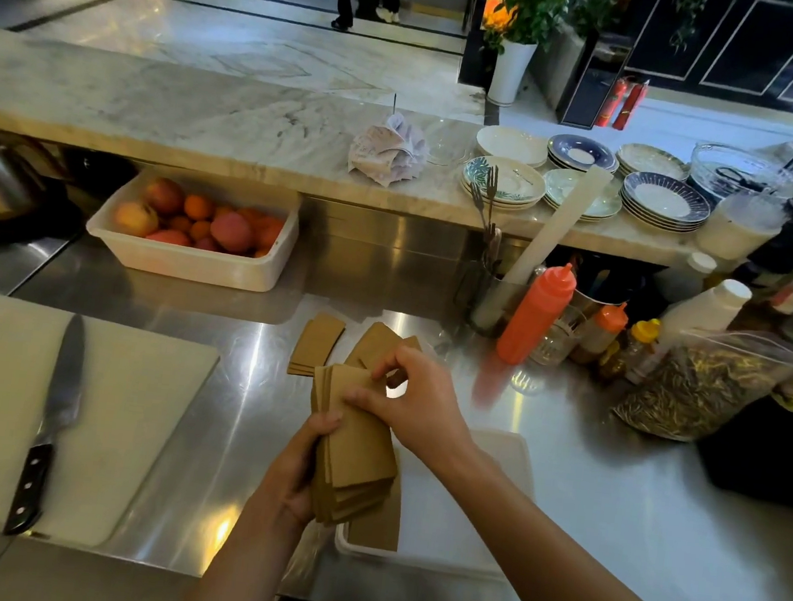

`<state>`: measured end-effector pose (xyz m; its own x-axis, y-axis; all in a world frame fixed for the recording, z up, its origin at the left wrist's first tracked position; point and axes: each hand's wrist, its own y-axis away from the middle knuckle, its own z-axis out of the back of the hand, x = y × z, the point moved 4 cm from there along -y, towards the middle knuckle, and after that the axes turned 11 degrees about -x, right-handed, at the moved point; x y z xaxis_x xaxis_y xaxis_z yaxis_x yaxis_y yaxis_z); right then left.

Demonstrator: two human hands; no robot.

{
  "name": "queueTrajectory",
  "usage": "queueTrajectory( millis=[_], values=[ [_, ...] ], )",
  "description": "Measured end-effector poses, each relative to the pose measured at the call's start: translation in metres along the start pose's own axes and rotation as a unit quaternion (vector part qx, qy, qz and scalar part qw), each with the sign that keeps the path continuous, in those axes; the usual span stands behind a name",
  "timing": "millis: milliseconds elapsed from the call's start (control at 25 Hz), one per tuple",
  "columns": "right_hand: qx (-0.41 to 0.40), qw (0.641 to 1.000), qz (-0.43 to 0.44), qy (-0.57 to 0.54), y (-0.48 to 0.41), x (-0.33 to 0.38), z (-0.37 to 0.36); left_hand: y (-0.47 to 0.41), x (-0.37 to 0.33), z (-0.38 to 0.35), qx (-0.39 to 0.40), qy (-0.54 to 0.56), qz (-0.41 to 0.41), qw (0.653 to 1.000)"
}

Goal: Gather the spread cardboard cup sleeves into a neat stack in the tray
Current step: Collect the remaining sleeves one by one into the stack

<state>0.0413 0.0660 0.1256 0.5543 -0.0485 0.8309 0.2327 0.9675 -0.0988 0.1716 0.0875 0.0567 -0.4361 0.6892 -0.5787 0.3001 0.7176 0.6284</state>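
My left hand (299,469) grips a thick bunch of brown cardboard cup sleeves (354,447) from the left side, holding it above the left end of the white tray (449,526). My right hand (416,400) rests on top of the bunch, fingertips pinching its far edge. One sleeve (378,523) lies in the tray under the bunch. More sleeves lie on the steel counter beyond: a small flat pile (315,344) to the left and a few fanned ones (380,342) partly hidden behind my right hand.
A white cutting board (130,394) with a black-handled knife (51,420) lies at left. A tub of fruit (196,230) sits behind. Sauce bottles (537,315), a utensil cup and a bag of seeds (703,386) crowd the right. Plates are stacked on the marble ledge.
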Motion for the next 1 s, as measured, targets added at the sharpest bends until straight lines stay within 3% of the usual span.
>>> queueTrajectory(
  millis=[280,520,640,800,1000],
  values=[
    [0.010,1.000,0.019,-0.018,-0.010,-0.005,-0.021,-0.017,-0.008,0.014,0.014,0.019,-0.001,1.000],
    [-0.051,0.997,-0.042,-0.050,-0.050,-0.017,-0.019,-0.046,-0.034,0.022,0.022,0.012,0.014,1.000],
    [-0.061,0.992,-0.109,0.007,-0.077,-0.049,-0.023,-0.061,-0.052,0.025,0.022,0.020,0.012,0.999],
    [-0.006,0.972,-0.214,0.095,-0.100,-0.103,-0.039,-0.081,-0.070,0.034,0.017,0.021,0.013,1.000],
    [0.055,0.945,-0.255,0.197,-0.122,-0.143,-0.060,-0.100,-0.090,0.045,0.013,0.018,0.018,1.000]
  ],
)
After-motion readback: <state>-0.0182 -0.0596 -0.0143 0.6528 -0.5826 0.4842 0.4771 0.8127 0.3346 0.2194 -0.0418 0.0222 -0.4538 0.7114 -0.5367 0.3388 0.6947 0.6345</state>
